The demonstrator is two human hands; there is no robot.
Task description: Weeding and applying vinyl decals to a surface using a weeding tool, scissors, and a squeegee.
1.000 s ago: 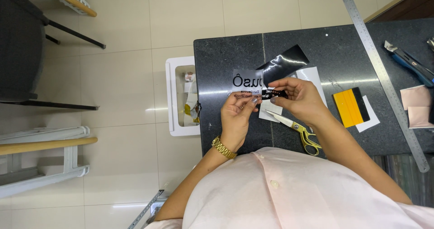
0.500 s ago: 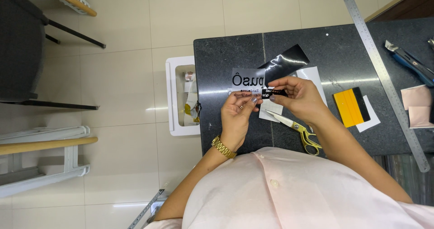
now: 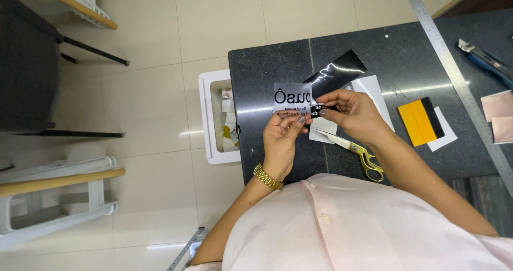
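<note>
Near the centre of the frame, a clear sticker sheet [image 3: 293,101] with black lettering is being held just above the dark table [image 3: 267,68], with a glossy black strip [image 3: 334,74] peeling off toward the upper right. The left hand [image 3: 281,137], wearing a gold watch [image 3: 267,176], is pinching the sheet's lower edge, fingers curled shut. The right hand [image 3: 352,113] is gripping the black strip's end. Scissors [image 3: 355,152] are lying just below; farther right, a yellow scraper [image 3: 421,121].
</note>
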